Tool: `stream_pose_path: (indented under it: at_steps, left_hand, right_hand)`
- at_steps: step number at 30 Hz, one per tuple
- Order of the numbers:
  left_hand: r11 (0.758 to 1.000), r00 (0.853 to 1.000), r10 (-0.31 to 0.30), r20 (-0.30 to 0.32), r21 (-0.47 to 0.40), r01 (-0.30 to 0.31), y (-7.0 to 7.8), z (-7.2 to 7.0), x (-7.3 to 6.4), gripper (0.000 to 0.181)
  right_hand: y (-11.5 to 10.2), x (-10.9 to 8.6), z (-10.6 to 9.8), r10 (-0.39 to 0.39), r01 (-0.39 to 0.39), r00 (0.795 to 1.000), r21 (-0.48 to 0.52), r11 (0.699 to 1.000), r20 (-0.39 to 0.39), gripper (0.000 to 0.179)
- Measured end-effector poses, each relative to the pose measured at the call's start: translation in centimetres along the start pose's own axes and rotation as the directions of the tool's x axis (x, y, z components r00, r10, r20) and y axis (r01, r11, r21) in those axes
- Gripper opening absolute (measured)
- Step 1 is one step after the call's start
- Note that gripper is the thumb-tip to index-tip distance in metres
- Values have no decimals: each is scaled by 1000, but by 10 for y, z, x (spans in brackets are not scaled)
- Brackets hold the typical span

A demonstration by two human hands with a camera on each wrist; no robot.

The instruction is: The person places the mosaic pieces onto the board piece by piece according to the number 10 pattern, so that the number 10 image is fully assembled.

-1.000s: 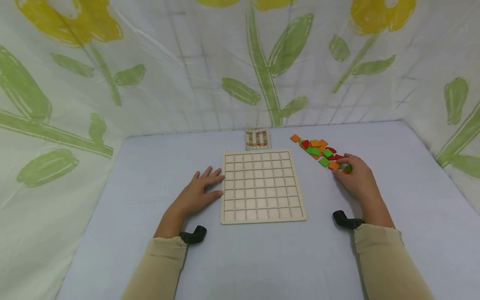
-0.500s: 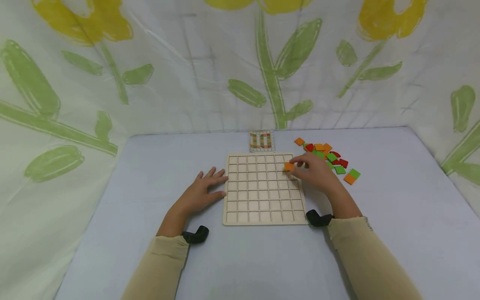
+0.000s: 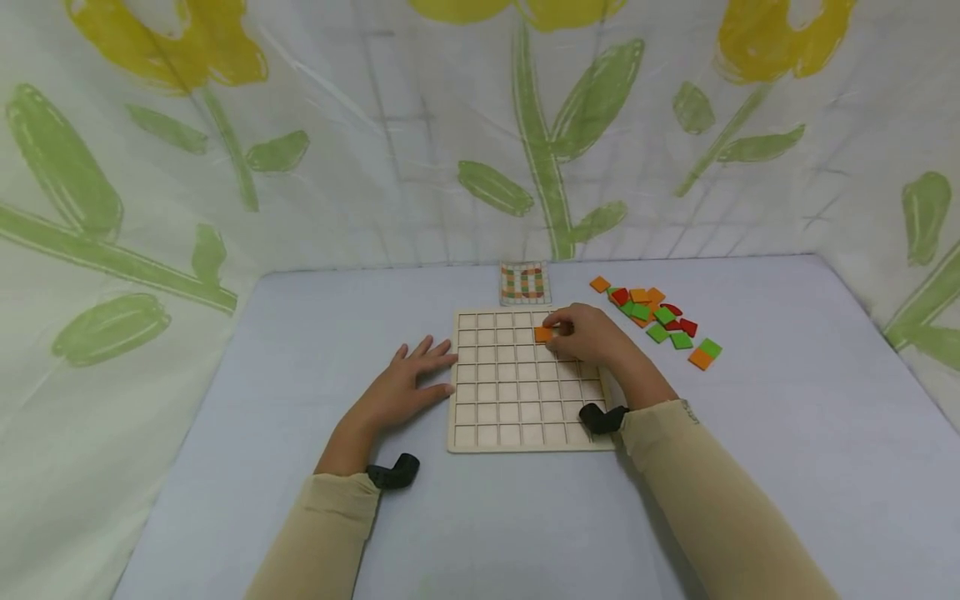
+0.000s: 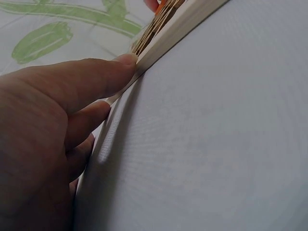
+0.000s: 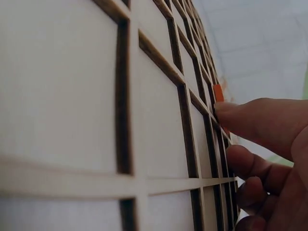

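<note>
Between thumb and fingers, my right hand pinches an orange square tile over the upper part of a pale wooden grid board. In the right wrist view the orange tile appears at the thumb tip, close to the board's raised ridges; whether it touches them I cannot tell. My left hand lies at the board's left side with its fingers spread. Thumb and fingertips of that left hand touch the edge of the board in the left wrist view.
Right of the board lies a loose pile of orange, green and red tiles. A green and an orange tile lie together nearer the front. Behind the board sits a small pattern card. A flowered cloth hangs behind the table.
My right hand has picked an orange tile from the pile and carried it left, over the board. The left hand has stayed at the board's edge.
</note>
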State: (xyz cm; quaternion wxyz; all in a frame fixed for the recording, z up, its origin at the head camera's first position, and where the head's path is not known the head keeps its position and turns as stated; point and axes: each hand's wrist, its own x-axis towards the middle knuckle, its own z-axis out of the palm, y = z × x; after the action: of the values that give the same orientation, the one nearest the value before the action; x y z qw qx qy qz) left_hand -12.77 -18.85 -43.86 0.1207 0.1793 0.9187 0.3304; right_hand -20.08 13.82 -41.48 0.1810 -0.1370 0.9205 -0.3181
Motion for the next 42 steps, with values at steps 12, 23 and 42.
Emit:
stream_pose_path:
  at_steps: [12,23,42]
  left_hand:
    - [1000,1000,5,-3,10,-4,-2,3,1,54]
    - [999,1000,7,-8,33,-6,-3,5,1,54]
    - [999,1000,21,5,38,-21,0,4,1,59]
  right_hand:
    - [1,4,4,2,-2,1000,10,1000,-19,32]
    - [9,-7,-10,52,-43,991,74,996,-120,34]
    - [71,-27,-49,103,-102,936,19,995,-336,48]
